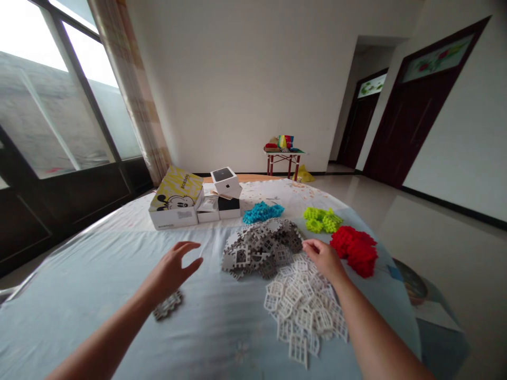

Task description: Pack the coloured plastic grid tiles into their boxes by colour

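Note:
My left hand point(176, 264) hovers over the left part of the table, thumb and fingers apart, with nothing between them. Under its wrist lies a grey notched plastic piece point(169, 305), partly hidden by my forearm. My right hand point(324, 257) is at the right edge of a heap of grey plastic building panels point(263, 248), some with window openings. Its fingers are curled together in a pinch; whatever they hold, if anything, cannot be made out. Below that hand spreads a pile of white lattice window pieces point(304, 303). Red pieces point(356, 250) are heaped just right of it.
Blue pieces point(262, 211) and lime-green pieces point(321, 219) lie behind the grey heap. A yellow-topped shoebox point(176, 198) and a white phone box point(226, 183) on smaller boxes stand at the back left. The round table point(99, 269) has a pale blue cloth.

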The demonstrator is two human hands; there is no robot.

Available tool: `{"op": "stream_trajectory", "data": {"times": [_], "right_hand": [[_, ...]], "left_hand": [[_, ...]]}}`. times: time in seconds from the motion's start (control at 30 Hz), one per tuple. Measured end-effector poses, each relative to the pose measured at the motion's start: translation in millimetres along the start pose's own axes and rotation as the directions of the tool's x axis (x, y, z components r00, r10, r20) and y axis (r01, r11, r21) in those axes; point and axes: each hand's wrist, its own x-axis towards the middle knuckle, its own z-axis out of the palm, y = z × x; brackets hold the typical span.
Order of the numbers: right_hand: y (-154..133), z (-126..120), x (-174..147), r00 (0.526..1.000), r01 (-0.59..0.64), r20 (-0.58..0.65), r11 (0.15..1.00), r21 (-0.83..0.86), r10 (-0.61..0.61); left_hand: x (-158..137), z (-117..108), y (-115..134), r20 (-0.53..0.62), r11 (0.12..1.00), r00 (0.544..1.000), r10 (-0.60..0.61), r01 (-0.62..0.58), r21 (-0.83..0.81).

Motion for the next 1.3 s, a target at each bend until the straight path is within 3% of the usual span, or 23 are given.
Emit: {"op": "stream_trajectory", "data": {"times": [0.13,0.27,0.47,0.6,0.67,0.73,0.8,0.97,1.3], "right_hand": [[2,2,-1,1.000,-0.007,0.014,1.000,0.002,0.006],[8,4,0,1.000,-0.013,0.026,1.000,0.010,0.013],[12,5,0,1.000,0.005,0.026,1.000,0.015,-0.005],[12,6,1,1.000,0.000,0.031,1.000,0.029,-0.001],[12,5,2,1.000,-0.003,0.023,0.999,0.035,0.002],[11,5,2,1.000,-0.001,0.015,0.999,0.041,0.000],[10,4,2,1.000,0.005,0.002,0.999,0.043,-0.005],[5,2,2,0.999,0.021,-0.025,0.999,0.033,-0.020],[1,-1,3,1.000,0.009,-0.018,0.999,0.041,-0.008]], "left_hand": [[-36,-20,-25,0.171,0.987,0.973,-0.152,0.142,0.069],[-61,-28,-29,0.300,0.970,0.923,-0.240,0.218,0.106],[-74,-30,-30,0.343,0.958,0.898,-0.276,0.227,0.177],[-71,-31,-26,0.309,0.962,0.912,-0.270,0.265,0.058],[-64,-32,-17,0.281,0.931,0.916,-0.287,0.336,-0.142],[-55,-29,-2,0.278,0.843,0.908,-0.314,0.401,-0.358],[-43,-21,14,0.282,0.794,0.914,-0.291,0.395,-0.462],[-8,15,52,0.163,0.924,0.985,-0.064,0.121,-0.364],[101,58,121,-0.021,0.950,0.998,0.064,-0.067,-0.305]]}}
